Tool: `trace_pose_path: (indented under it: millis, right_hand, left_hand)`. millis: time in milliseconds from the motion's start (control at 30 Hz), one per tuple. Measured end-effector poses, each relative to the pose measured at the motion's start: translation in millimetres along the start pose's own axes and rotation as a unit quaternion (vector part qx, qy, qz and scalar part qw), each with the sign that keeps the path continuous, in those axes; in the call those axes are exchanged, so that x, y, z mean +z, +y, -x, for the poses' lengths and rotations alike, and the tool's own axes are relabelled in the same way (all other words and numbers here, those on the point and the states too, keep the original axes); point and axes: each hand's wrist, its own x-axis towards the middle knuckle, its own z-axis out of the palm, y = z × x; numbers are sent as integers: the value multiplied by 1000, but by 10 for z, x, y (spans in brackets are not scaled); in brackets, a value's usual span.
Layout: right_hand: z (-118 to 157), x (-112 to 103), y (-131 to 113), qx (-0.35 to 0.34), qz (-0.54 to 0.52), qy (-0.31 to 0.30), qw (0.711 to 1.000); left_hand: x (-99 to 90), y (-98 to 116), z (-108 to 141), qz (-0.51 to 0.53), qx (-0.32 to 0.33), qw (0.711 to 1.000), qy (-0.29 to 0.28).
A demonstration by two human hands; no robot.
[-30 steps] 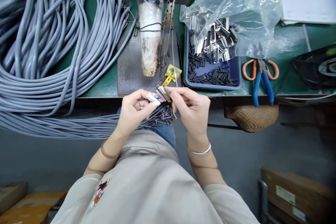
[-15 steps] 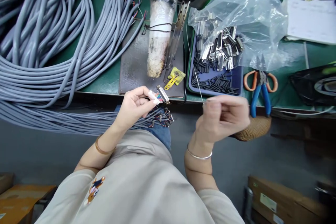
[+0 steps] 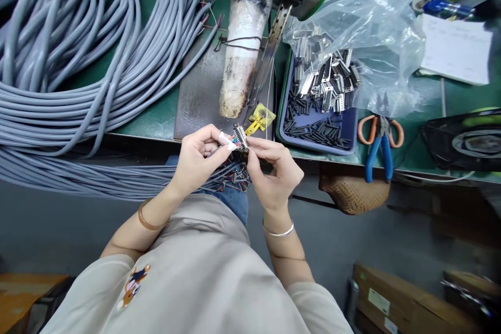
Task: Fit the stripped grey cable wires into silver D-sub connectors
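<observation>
A metal D-sub connector (image 3: 240, 137) with coloured wires at its back is pinched between the thumb and fingers of my left hand (image 3: 201, 159). White wraps cover the tips of those fingers. My right hand (image 3: 276, 167) has its thumb and forefinger closed at the connector's lower right end. A thin silvery wire (image 3: 268, 99) runs down from beside the soldering iron (image 3: 270, 52) to behind my right fingers; whether they hold it is hidden. Below the hands hang several finished-looking cable ends with connectors (image 3: 237, 177). A yellow clip on a yellow sponge (image 3: 260, 119) lies just beyond.
Grey cables (image 3: 97, 99) fill the left side. A blue tray (image 3: 317, 146) holds loose connectors (image 3: 332, 78) and black tubes (image 3: 313, 128), partly under a plastic bag (image 3: 387, 36). Pliers (image 3: 379, 143) lie at the right, near paper (image 3: 456, 49). A white, scorched tube (image 3: 237, 73) points down over the bench.
My right hand has moved left from in front of the tray to the connector, and the thin wire has swung left with it. My left hand still holds the connector in nearly the same place.
</observation>
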Motion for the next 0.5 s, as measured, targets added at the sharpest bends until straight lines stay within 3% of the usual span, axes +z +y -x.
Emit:
trace_pose_path:
  millis: [333,500]
  right_hand:
    - [-28,112,36,3,-3,15,1000]
    - [-83,119,70,2,-8,13,1000]
  left_hand:
    - [55,-42,-72,-26,15,999,39]
    - [90,-29,-99,-77,62,993,67]
